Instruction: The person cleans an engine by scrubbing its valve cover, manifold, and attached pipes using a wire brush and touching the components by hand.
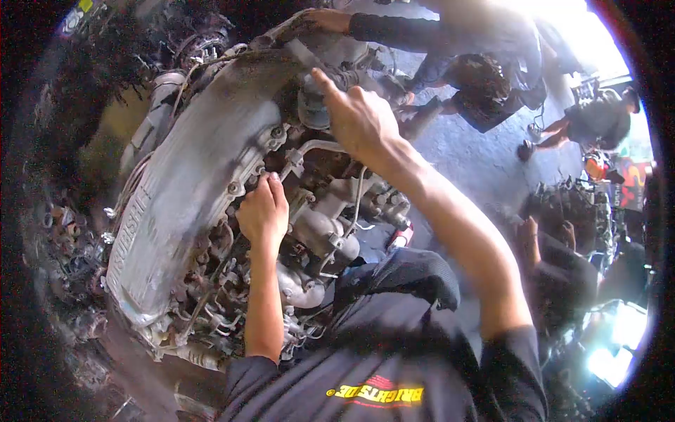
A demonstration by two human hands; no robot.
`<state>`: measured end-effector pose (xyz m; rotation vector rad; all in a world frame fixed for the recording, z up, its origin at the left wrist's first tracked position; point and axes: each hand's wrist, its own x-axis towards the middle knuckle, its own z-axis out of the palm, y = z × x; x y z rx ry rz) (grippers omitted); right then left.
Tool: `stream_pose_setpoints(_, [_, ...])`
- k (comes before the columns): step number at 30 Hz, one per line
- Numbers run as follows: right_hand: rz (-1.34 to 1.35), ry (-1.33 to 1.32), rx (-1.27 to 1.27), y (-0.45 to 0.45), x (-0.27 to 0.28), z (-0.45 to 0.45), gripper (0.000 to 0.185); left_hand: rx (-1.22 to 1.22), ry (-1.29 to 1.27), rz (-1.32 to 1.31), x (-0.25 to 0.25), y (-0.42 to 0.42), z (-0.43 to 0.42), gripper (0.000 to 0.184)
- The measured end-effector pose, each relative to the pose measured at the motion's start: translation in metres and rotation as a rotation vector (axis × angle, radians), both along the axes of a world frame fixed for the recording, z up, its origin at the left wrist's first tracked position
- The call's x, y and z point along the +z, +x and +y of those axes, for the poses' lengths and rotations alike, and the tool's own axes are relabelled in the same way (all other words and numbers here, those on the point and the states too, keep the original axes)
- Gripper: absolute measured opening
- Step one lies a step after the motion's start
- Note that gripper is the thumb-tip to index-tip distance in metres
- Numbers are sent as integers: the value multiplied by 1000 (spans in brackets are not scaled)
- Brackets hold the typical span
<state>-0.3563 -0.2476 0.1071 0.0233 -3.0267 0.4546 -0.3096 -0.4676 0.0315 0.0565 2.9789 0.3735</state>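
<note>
Head view: valve cover (190, 176) long axis runs lower-left (lettered end) to upper-right. Our left hand (264, 214): fingers bunched at its edge. Right hand (362, 119): index extended, we can't tell its grip.

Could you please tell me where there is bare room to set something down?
The valve cover has a bare stretch between its raised lettering and the bolts near the left hand, though it may slope. Bare floor shows between the right forearm and the background person's shoes. Metal pipes crowd around the left hand.
</note>
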Motion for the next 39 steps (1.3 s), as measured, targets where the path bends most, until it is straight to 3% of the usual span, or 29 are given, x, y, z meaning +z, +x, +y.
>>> stream_pose_setpoints(2, [-12, 27, 73, 27, 6, -10, 71, 8, 11, 17, 1, 1, 1, 42])
stream_pose_setpoints(4, [-385, -15, 171, 60, -5, -12, 73, -21, 86, 96, 2, 3, 1, 41])
stream_pose_setpoints(6, [-221, -89, 74, 90, -25, -10, 67, -13, 82, 91, 2, 1, 2, 41])
stream_pose_setpoints(8, [-266, -200, 33, 99, -18, 3, 57, 16, 52, 60, 0, 0, 1, 41])
stream_pose_setpoints(10, [-64, -384, 30, 110, -21, 18, 54, -8, 24, 78, -5, 5, -4, 41])
stream_pose_setpoints(14, [-105, -504, -81, 130, -10, 31, 53, 29, 60, 87, -1, 2, 0, 34])
stream_pose_setpoints(16, [-148, -512, -125, 146, -18, 35, 51, 37, 211, 299, -9, 3, -2, 29])
stream_pose_setpoints(18, [-36, -629, -170, 164, -31, 37, 46, 57, 255, 266, -3, 2, -1, 26])
stream_pose_setpoints(21, [-11, -605, -210, 191, -49, 42, 40, 37, 369, 230, -4, 3, -5, 23])
stream_pose_setpoints(26, [-73, -732, -263, 215, -59, 50, 38, -50, 237, 320, -3, 9, -2, 25])
stream_pose_setpoints(30, [-72, -715, -139, 216, -65, 62, 39, -18, 225, 384, -10, 11, -4, 24])
stream_pose_setpoints(33, [-73, -741, -57, 211, -52, 71, 31, 27, 303, 260, -9, 14, -5, 26])
stream_pose_setpoints(36, [-100, -774, -51, 214, -58, 84, 26, 11, 272, 405, -11, 23, -5, 28])
stream_pose_setpoints(37, [-80, -741, -42, 215, -60, 92, 26, 86, 293, 233, 1, 30, -1, 30])
stream_pose_setpoints(38, [-62, -706, -34, 218, -63, 102, 25, 118, 293, 246, -1, 41, 2, 30])
stream_pose_setpoints(39, [-38, -654, -12, 221, -71, 114, 25, 57, 195, 418, -6, 53, 5, 31])
